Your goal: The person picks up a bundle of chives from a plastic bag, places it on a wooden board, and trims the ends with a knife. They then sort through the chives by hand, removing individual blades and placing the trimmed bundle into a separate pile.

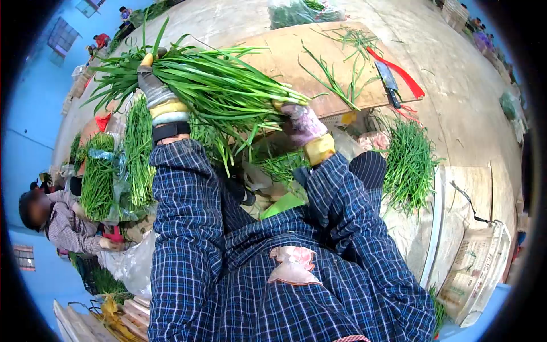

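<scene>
A thick bunch of long green chives (pixel 222 77) lies sideways in front of me, leaf tips to the left and pale stem ends to the right. Its leafy side is gripped by my left hand (pixel 155 88), in a grey and yellow glove, with thumb and fingers pressed around the leaves. My right hand (pixel 303 122), in a pinkish-white glove with a yellow cuff, is closed at the stem ends; the bunch partly hides its fingers. Some leaves hang below the bunch. Beyond it is a wooden board (pixel 285 54), which carries a knife (pixel 388 82) and loose chive stalks (pixel 336 80).
A red strap (pixel 401 74) curves past the knife. More chives (pixel 409 165) are heaped at my right, with bundles (pixel 98 182) at my left. A co-worker (pixel 68 219) sits at the far left. A plastic crate (pixel 473 273) stands at lower right.
</scene>
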A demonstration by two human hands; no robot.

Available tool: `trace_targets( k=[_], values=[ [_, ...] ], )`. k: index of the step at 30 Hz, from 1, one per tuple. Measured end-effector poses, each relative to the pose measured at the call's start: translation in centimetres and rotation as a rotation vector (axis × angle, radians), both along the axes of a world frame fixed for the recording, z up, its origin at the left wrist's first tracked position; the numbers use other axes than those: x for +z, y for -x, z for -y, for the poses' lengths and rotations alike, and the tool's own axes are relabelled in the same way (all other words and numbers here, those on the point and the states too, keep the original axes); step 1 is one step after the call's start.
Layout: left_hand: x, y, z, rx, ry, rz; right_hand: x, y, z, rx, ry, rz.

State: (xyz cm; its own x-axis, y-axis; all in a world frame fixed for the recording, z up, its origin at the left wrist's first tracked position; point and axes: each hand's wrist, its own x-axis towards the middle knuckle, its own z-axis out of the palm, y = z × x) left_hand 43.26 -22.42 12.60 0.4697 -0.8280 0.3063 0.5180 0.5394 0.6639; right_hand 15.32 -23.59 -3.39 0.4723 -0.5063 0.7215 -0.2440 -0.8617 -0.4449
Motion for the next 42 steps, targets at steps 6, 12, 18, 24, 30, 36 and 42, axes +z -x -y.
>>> trace_targets(
  k=[6,12,18,24,30,36,42],
  values=[
    [0.2,1.2,-0.5,0.115,-0.052,-0.068,-0.6,0.3,-2.5,0.438,-0.980,0.947],
    [0.1,-2.5,-0.3,0.137,-0.035,-0.069,-6.6,6.3,-3.8,0.404,-1.321,0.691],
    [-0.3,-1.9,-0.7,0.153,-0.056,-0.104,-6.1,-0.4,-0.8,0.061,-0.978,0.278],
    [0.6,-3.3,1.5,0.260,-0.054,-0.057,-3.7,-5.5,0.8,0.250,-0.951,0.347],
    [0.4,-7.8,1.5,0.171,-0.034,-0.054,-10.8,3.6,0.9,-0.063,-1.224,0.071],
    [1.1,-2.7,0.6,0.230,-0.071,-0.063,0.9,-2.4,-3.3,0.410,-0.996,0.406],
    [2.3,1.8,-0.7,0.202,-0.083,-0.099,1.7,-7.0,-1.6,0.842,-1.726,0.999]
  ],
)
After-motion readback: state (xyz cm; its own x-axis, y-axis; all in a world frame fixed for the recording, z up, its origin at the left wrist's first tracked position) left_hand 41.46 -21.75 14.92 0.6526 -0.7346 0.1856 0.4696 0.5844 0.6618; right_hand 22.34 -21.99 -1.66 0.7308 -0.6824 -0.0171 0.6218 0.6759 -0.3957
